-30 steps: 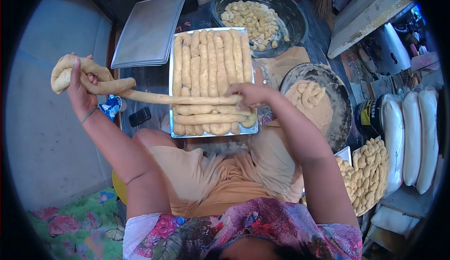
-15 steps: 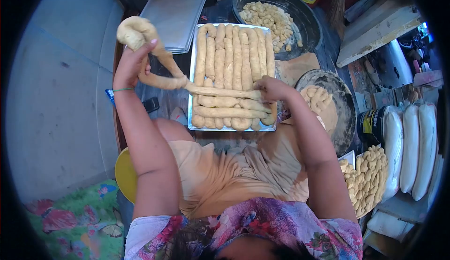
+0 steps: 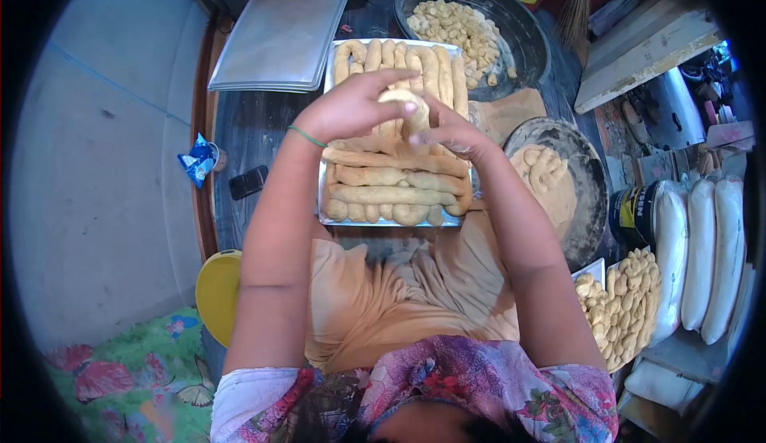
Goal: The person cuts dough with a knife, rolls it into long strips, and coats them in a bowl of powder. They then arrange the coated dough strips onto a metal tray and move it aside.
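Observation:
Over the middle of a metal tray [image 3: 322, 191] packed with long ropes of dough, my two hands meet around a bent dough rope [image 3: 415, 116]. My left hand [image 3: 359, 108] comes in from the left, its thumb across the top of the rope and its fingers reaching past it. From the right, my right hand [image 3: 456, 133] pinches the same rope, with its thumb toward me. Part of the rope is hidden by the hands. Nearer me, several dough ropes [image 3: 391, 194] lie crosswise over others that run lengthwise.
Metal sheets [image 3: 283, 32] are stacked at the back left. A dark basin [image 3: 531, 52] holds small dough pieces; a round pan [image 3: 594, 195] with flour and dough is to the right. Shaped dough pieces [image 3: 634, 307] lie lower right. A phone [image 3: 249, 182] rests left of the tray.
My left hand has swung from the far left to over the tray, bringing the looped dough rope with it. My right hand has risen slightly from the crosswise ropes to meet it.

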Motion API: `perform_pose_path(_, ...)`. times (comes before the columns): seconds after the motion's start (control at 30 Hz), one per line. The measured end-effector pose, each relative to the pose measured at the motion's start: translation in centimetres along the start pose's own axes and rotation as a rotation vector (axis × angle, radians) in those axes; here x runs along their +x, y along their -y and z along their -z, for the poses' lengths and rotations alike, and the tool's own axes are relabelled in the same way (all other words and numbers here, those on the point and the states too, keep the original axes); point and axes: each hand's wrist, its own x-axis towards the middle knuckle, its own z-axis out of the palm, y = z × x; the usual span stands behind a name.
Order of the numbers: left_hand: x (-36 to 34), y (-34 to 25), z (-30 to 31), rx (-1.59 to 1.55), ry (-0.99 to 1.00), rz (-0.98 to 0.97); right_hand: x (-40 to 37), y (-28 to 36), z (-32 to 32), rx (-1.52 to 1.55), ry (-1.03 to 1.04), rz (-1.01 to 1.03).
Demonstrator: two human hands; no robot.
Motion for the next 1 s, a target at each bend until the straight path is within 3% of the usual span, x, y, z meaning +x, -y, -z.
perform_pose_path(0.1, 1.5, 2.4, -0.3, 0.110, 0.060, -0.055, -0.2, -0.9, 2.9, -0.068, 0.120, -0.214)
perform_pose_path(0.27, 2.4, 4.3, 0.7, 0.362, -0.114, 0.051, -2.3, -1.3, 8.4, 0.209, -0.050, -0.149)
perform_pose_path(0.37, 2.5, 8.7, -0.1, 0.537, -0.080, 0.125, -2.2, -7.6, 12.3, -0.491, -0.195, -0.264)
perform_pose_path(0.4, 2.8, 10.3, -0.7, 0.593, 0.020, 0.180, -3.1, -5.3, 10.8, -0.546, -0.171, -0.462)
perform_pose_path(0.47, 3.1, 12.5, -1.8, 0.700, 0.221, 0.293, -2.8, -6.8, 11.3, -0.471, -0.166, -0.484)
perform_pose_path(0.57, 3.5, 10.3, -2.3, 0.750, 0.271, 0.357, -2.9, -5.9, 10.3, -0.496, -0.179, -0.429)
perform_pose_path(0.67, 3.6, 12.3, -4.1, 0.783, 0.093, 0.208, -3.2, -6.6, 9.9, -0.586, -0.147, -0.377)
perform_pose_path(0.8, 3.3, 12.2, -6.8, 0.827, -0.103, 0.213, -2.4, -6.5, 10.0, -0.756, -0.090, -0.385)
perform_pose_path(0.93, 4.6, 11.5, -6.0, 0.606, -0.026, 0.282, -2.0, -6.7, 10.0, -0.828, -0.083, -0.391)
perform_pose_path(1.0, 5.3, 11.5, -3.5, 0.386, 0.019, 0.300, -2.3, -6.0, 10.3, -0.594, -0.052, -0.375)
